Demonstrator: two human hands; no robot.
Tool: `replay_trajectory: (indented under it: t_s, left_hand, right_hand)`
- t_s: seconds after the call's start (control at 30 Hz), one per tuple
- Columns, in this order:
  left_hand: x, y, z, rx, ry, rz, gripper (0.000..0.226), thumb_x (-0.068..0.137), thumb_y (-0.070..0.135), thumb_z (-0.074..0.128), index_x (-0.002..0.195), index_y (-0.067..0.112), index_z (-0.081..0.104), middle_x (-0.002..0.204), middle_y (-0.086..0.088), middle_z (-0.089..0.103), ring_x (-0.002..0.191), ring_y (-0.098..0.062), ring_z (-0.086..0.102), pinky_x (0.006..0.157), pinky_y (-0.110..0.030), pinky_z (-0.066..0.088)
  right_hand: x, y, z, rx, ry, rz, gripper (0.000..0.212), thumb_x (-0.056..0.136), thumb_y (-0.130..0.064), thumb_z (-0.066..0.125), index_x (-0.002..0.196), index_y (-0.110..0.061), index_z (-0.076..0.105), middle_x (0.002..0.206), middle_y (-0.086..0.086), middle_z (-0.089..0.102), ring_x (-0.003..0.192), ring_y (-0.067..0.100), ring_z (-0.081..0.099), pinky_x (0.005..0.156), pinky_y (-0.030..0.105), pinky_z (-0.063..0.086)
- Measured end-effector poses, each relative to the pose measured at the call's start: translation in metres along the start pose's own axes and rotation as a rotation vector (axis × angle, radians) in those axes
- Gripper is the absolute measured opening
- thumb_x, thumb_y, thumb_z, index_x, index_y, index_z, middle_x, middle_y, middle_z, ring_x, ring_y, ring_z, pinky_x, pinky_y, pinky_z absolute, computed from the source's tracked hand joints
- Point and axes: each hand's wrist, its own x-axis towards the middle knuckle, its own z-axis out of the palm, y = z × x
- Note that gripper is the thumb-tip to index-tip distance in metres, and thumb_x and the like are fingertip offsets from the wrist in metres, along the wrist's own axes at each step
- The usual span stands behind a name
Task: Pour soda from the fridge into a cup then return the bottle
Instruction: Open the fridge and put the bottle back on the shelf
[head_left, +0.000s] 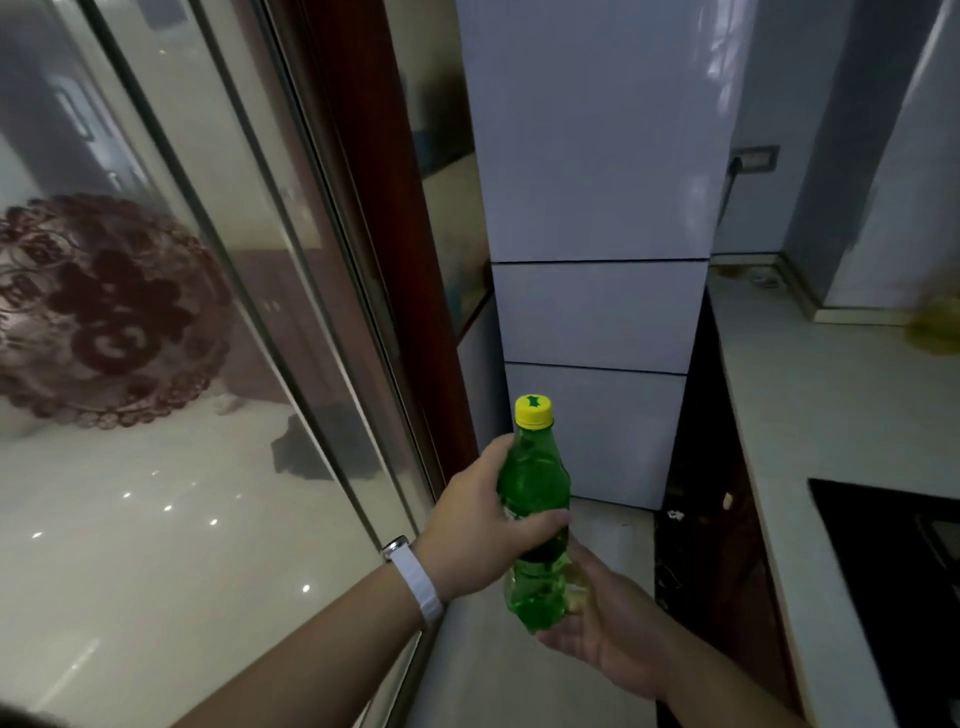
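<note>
In front of the white fridge (597, 156), doors closed: green soda bottle (532, 483), yellow cap (533, 411) on, upright, clear of the countertop (810, 415) at right. Gripped round the middle by left hand (478, 530), fingers and thumb curled about it. Supported under the base by right hand (602, 623), palm up, fingers loosely spread.

Dim, cool indoor light. Pinpoint lamp reflections speckle the glass sliding door (156, 545); a soft sheen streaks the white fridge (597, 156). Wide-angle distortion bends the edges (door frames especially), and the right edge smears into blur.
</note>
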Motion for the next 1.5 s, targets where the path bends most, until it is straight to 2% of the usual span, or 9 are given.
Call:
replay_trajectory:
  t_s: [0.27, 0.43, 0.63, 0.73, 0.83, 0.93, 1.2, 1.4, 1.5]
  left_hand:
    - [0.066, -0.070, -0.039, -0.072, 0.068, -0.058, 0.067, 0.070, 0.030, 0.085, 0.128, 0.032, 0.053, 0.108, 0.013, 0.070, 0.100, -0.004, 0.067, 0.088, -0.034, 0.057]
    - [0.140, -0.116, -0.069, -0.151, 0.036, -0.034, 0.062, 0.070, 0.022, 0.087, 0.117, 0.044, 0.054, 0.105, 0.018, 0.070, 0.097, 0.004, 0.066, 0.083, -0.018, 0.054]
    - [0.241, -0.157, -0.116, -0.278, 0.018, 0.008, 0.059, 0.065, 0.033, 0.086, 0.117, 0.035, 0.058, 0.109, 0.007, 0.070, 0.102, -0.013, 0.068, 0.089, -0.044, 0.057]
    - [0.283, -0.170, -0.133, -0.341, 0.014, 0.050, 0.056, 0.064, 0.032, 0.085, 0.114, 0.035, 0.059, 0.106, 0.001, 0.070, 0.100, -0.021, 0.069, 0.088, -0.052, 0.056]
    - [0.312, -0.176, -0.143, -0.405, 0.003, 0.074, 0.057, 0.067, 0.025, 0.085, 0.117, 0.030, 0.059, 0.106, -0.001, 0.071, 0.100, -0.022, 0.069, 0.088, -0.048, 0.057]
    - [0.331, -0.180, -0.151, -0.468, -0.012, 0.082, 0.051, 0.072, 0.015, 0.083, 0.115, 0.030, 0.060, 0.102, -0.001, 0.072, 0.095, -0.019, 0.070, 0.083, -0.037, 0.057]
    - [0.379, -0.187, -0.158, -0.509, 0.064, 0.097, 0.056, 0.065, 0.023, 0.086, 0.117, 0.026, 0.064, 0.104, -0.003, 0.072, 0.099, -0.025, 0.070, 0.090, -0.050, 0.056]
    - [0.433, -0.175, -0.161, -0.467, 0.144, 0.097, 0.055, 0.063, 0.025, 0.086, 0.113, 0.029, 0.065, 0.103, -0.005, 0.073, 0.098, -0.027, 0.070, 0.089, -0.053, 0.055]
    - [0.466, -0.167, -0.162, -0.439, 0.186, 0.088, 0.050, 0.066, 0.016, 0.086, 0.109, 0.030, 0.067, 0.101, -0.003, 0.074, 0.095, -0.024, 0.071, 0.085, -0.045, 0.059]
  right_hand:
    - [0.089, -0.040, 0.028, -0.060, 0.031, 0.040, 0.058, 0.085, -0.054, 0.062, 0.114, -0.005, 0.069, 0.108, 0.023, 0.071, 0.089, 0.033, 0.066, 0.081, 0.043, 0.053]
    - [0.157, -0.086, 0.049, -0.070, 0.135, 0.052, 0.070, 0.064, -0.053, 0.071, 0.113, -0.003, 0.067, 0.106, 0.024, 0.071, 0.092, 0.036, 0.068, 0.081, 0.044, 0.055]
    - [0.230, -0.157, 0.085, -0.093, 0.208, -0.030, 0.077, 0.057, -0.058, 0.075, 0.115, -0.008, 0.070, 0.111, 0.021, 0.071, 0.108, 0.037, 0.066, 0.102, 0.052, 0.046]
    - [0.253, -0.185, 0.103, -0.082, 0.198, -0.093, 0.069, 0.070, -0.057, 0.067, 0.121, -0.010, 0.067, 0.113, 0.019, 0.071, 0.096, 0.032, 0.067, 0.092, 0.044, 0.052]
    - [0.268, -0.207, 0.114, -0.048, 0.200, -0.133, 0.067, 0.074, -0.055, 0.063, 0.122, -0.009, 0.065, 0.114, 0.020, 0.070, 0.093, 0.031, 0.067, 0.078, 0.038, 0.055]
    - [0.280, -0.221, 0.122, -0.018, 0.192, -0.137, 0.068, 0.076, -0.055, 0.064, 0.123, -0.007, 0.063, 0.117, 0.023, 0.068, 0.094, 0.033, 0.066, 0.079, 0.039, 0.055]
    - [0.315, -0.261, 0.120, -0.030, 0.132, -0.154, 0.064, 0.079, -0.053, 0.062, 0.121, -0.005, 0.062, 0.112, 0.028, 0.068, 0.086, 0.032, 0.065, 0.082, 0.042, 0.053]
    - [0.349, -0.323, 0.111, -0.039, 0.057, -0.141, 0.062, 0.080, -0.051, 0.067, 0.120, -0.004, 0.065, 0.111, 0.024, 0.069, 0.081, 0.029, 0.067, 0.074, 0.041, 0.054]
    - [0.367, -0.362, 0.106, -0.059, 0.009, -0.129, 0.056, 0.086, -0.048, 0.063, 0.120, -0.004, 0.065, 0.108, 0.022, 0.070, 0.079, 0.028, 0.066, 0.065, 0.037, 0.054]
